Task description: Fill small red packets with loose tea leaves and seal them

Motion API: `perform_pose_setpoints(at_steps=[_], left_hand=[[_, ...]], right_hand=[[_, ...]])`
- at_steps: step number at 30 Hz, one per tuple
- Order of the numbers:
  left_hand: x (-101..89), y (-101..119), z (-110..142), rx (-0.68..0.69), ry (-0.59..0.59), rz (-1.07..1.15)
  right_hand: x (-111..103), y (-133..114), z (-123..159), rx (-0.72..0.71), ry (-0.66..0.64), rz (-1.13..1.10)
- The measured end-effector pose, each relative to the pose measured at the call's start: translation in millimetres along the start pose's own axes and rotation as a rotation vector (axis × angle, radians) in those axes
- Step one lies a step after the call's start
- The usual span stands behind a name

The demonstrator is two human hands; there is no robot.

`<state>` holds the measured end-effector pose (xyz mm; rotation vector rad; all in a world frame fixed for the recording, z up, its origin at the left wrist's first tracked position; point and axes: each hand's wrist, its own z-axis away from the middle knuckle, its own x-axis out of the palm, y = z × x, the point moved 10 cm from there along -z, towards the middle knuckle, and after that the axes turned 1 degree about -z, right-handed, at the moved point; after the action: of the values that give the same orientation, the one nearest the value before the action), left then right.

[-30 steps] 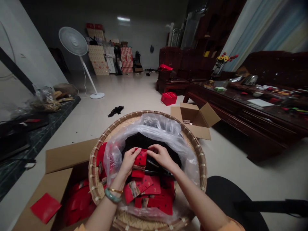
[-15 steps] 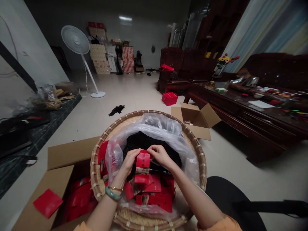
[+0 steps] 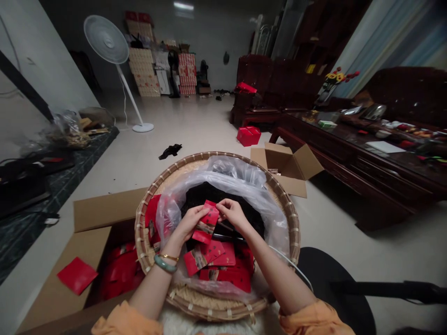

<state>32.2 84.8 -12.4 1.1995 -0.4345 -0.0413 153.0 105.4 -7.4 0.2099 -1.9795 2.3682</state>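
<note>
Between my two hands is a small red printed packet [image 3: 206, 225], tilted, with dark marks and a picture band on its front. My left hand [image 3: 192, 220] grips its left edge, thumb on the front. At its upper right edge, my right hand [image 3: 232, 212] pinches with thumb and fingertips. Both hands are over a clear plastic bag [image 3: 223, 179], spread open in a round woven basket [image 3: 148, 190]. Dark loose material [image 3: 209, 191] fills the back of the bag. Several more red packets [image 3: 226, 275] lie at its front. A black glossy object beneath my right hand is partly hidden.
An open cardboard box [image 3: 91, 237] of red packets stands left, with one red packet [image 3: 77, 275] on its flap. Another open box [image 3: 287, 164] sits beyond the basket. A black round seat or base [image 3: 338, 288] is at right. A dark wooden table [image 3: 335, 158] and a white fan [image 3: 106, 39] stand farther off.
The packet hung upright half a second ago, and now it is tilted to the right at its top. My left thumb has moved onto its front. The view has shifted slightly.
</note>
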Motion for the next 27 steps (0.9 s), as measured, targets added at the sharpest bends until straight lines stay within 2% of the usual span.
perform_pose_setpoints(at_steps=[3,8,11,16,20,22,25,27], left_hand=[[4.9,-2,2,-0.002,-0.059,-0.015],[6.7,-2,3,0.02,-0.054,-0.009],[6.5,-5,3,0.025,-0.055,-0.107],[6.5,-8,1,0.022,-0.053,-0.191],[11.2,-8,2,0.019,-0.109,-0.21],[10.3,-15,2,-0.031,-0.146,-0.201],[-1.1,-29,1,-0.124,-0.126,-0.196],[-8.7,-33,0,-0.128,-0.09,-0.208]], right_hand=[[-1,-6,1,-0.038,0.02,-0.008],[3,-12,3,-0.074,-0.006,0.071],[-3,-11,2,-0.059,0.026,0.029],[-7,-6,3,-0.004,-0.005,0.065],[-22,-9,2,-0.023,0.079,0.04],[-33,-15,1,-0.056,0.146,0.0],[-48,-29,0,-0.138,0.246,-0.039],[-48,-40,1,-0.182,0.283,-0.063]])
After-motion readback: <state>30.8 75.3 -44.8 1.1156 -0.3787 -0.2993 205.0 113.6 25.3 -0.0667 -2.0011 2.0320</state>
